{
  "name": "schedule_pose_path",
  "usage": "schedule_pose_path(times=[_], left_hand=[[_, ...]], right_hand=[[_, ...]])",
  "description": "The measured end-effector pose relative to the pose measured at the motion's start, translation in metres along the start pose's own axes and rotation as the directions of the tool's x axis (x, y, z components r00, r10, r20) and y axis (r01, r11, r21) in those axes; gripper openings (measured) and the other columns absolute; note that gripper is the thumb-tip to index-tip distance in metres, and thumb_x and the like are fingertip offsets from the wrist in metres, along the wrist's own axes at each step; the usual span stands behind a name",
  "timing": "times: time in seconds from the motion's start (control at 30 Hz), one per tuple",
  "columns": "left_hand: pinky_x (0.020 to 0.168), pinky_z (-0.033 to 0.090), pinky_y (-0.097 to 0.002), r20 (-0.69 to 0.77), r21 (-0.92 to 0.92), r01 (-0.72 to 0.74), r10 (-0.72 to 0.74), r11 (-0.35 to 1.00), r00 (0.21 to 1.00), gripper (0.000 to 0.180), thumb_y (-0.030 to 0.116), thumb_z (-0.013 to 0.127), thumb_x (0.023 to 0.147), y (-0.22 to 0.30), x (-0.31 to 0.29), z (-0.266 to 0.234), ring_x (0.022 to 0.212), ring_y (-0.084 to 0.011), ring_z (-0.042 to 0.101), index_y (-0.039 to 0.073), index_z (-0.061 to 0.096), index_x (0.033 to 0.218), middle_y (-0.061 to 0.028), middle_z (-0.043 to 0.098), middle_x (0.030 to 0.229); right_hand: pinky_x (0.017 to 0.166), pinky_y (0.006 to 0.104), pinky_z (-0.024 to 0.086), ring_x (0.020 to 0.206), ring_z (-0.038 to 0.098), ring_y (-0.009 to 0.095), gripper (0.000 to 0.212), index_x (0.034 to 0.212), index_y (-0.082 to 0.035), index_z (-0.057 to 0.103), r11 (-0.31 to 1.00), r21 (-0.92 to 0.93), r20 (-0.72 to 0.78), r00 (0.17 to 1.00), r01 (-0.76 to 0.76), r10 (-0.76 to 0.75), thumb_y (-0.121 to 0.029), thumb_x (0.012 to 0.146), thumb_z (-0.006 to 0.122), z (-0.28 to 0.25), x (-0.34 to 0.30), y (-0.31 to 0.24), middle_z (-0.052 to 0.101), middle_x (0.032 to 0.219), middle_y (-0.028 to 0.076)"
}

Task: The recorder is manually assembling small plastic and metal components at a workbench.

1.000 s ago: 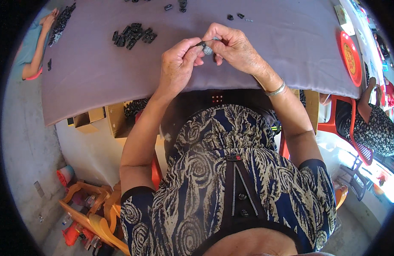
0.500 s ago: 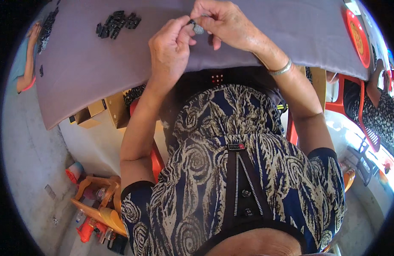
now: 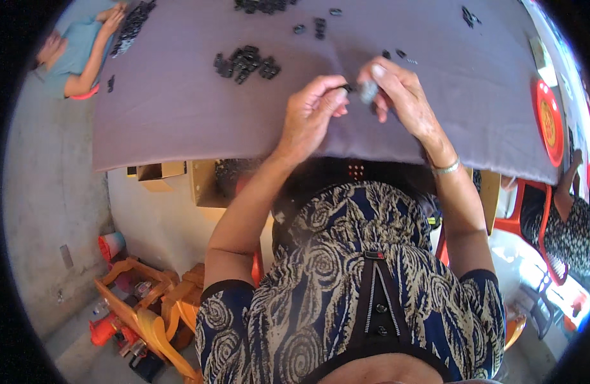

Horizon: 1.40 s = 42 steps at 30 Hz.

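The left hand (image 3: 309, 117) and right hand (image 3: 405, 99) have separated; half a second earlier, their fingertips met at the small dark part (image 3: 347, 88). The part is now pinched between left thumb and forefinger only, above the cloth (image 3: 199, 128), suggesting a break in two-handed handling. A pale grey item (image 3: 368, 92) sits at the right fingertips; blur prevents telling whether they grip it. A heap of dark pieces (image 3: 246, 63) lies farther left
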State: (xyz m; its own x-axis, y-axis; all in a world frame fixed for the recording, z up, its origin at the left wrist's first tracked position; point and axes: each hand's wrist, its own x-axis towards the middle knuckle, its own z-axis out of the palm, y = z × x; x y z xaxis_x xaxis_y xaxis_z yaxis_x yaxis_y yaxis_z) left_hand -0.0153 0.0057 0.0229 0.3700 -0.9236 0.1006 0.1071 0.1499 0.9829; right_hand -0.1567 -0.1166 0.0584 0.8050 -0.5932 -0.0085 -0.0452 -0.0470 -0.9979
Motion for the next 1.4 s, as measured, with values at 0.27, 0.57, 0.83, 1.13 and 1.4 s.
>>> schedule_pose_path(times=[0.27,0.57,0.83,1.13,1.4], left_hand=[[0.091,0.040,-0.0302,0.120,-0.007,-0.155,0.155,0.988,0.981,0.016,0.007,0.058,0.087,0.012,-0.009,0.003,0.104,-0.0176,0.047,0.002,0.061,0.102,-0.0075,0.044,0.107],[0.086,0.044,-0.0282,0.219,-0.091,-0.206,0.221,0.974,0.950,0.015,0.009,0.056,0.090,0.012,-0.021,0.020,0.101,-0.0165,0.048,0.001,0.059,0.102,-0.0067,0.043,0.109],[0.092,0.037,-0.0271,0.201,-0.042,-0.193,0.197,0.980,0.960,0.026,0.007,0.057,0.089,0.002,-0.012,0.017,0.110,-0.0143,0.043,0.001,0.053,0.114,-0.0052,0.043,0.115],[0.090,0.039,-0.0268,0.177,-0.028,-0.163,0.165,0.986,0.970,0.019,0.008,0.058,0.089,0.004,-0.009,0.013,0.107,-0.0126,0.045,0.000,0.059,0.106,-0.0038,0.045,0.113],[0.067,0.045,-0.0274,-0.159,0.431,-0.318,0.418,0.844,0.895,0.020,0.010,0.067,0.081,0.003,0.002,-0.015,0.079,-0.0175,0.056,0.001,0.062,0.099,-0.0070,0.055,0.087]], right_hand=[[0.043,0.0214,0.039,0.047,0.043,0.006,0.060,0.106,0.000,0.062,0.975,0.214,0.254,0.967,-0.065,0.009,-0.055,0.090,0.045,0.018,-0.010,0.013,0.053,0.067,0.001],[0.043,0.0241,0.036,0.053,0.046,0.009,0.044,0.078,-0.004,0.058,0.803,0.564,0.265,0.963,-0.191,0.042,-0.047,0.080,0.064,0.024,-0.028,0.028,0.050,0.064,-0.001],[0.043,0.0224,0.035,0.060,0.049,0.010,0.032,0.090,-0.007,0.058,0.781,0.575,0.168,0.969,-0.245,0.181,-0.038,0.081,0.062,0.036,-0.021,0.016,0.057,0.077,0.002],[0.043,0.0212,0.034,0.057,0.047,0.008,0.035,0.081,-0.009,0.060,0.841,0.470,0.159,0.963,-0.268,0.218,-0.044,0.085,0.060,0.036,-0.019,0.006,0.054,0.071,-0.002],[0.042,0.0230,0.034,0.047,0.043,0.004,0.037,0.060,-0.007,0.050,0.988,0.013,0.036,0.988,-0.153,0.152,-0.028,0.090,0.058,0.023,-0.016,0.008,0.047,0.052,-0.004]])
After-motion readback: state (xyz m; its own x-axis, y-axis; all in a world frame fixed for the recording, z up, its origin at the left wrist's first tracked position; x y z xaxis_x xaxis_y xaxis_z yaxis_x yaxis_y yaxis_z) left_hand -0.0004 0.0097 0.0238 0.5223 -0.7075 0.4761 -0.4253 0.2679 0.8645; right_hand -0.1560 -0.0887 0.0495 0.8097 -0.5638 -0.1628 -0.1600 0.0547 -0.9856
